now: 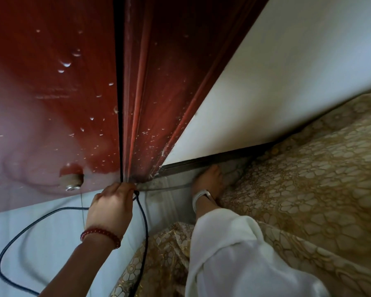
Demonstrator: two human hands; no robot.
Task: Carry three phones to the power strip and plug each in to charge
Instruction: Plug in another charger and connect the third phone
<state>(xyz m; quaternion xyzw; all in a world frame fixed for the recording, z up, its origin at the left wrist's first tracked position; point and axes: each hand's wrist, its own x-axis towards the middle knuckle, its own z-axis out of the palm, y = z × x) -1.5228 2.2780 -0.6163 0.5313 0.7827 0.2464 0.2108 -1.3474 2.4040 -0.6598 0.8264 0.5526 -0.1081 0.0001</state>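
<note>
A red-brown wooden door [51,82] (flecked with pale spots) meets its moulded frame [141,103]. A white wall [287,71] runs right, above gold floral-patterned fabric [298,200]. The floor [41,232] is pale.

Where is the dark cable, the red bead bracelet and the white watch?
dark cable [15,236]: head view, on the curved loop lying on the pale floor.
red bead bracelet [99,232]: head view, on the beads across the left wrist.
white watch [201,196]: head view, on the band around the right wrist.

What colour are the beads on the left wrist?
Dark red beads, seen in the head view.
</note>
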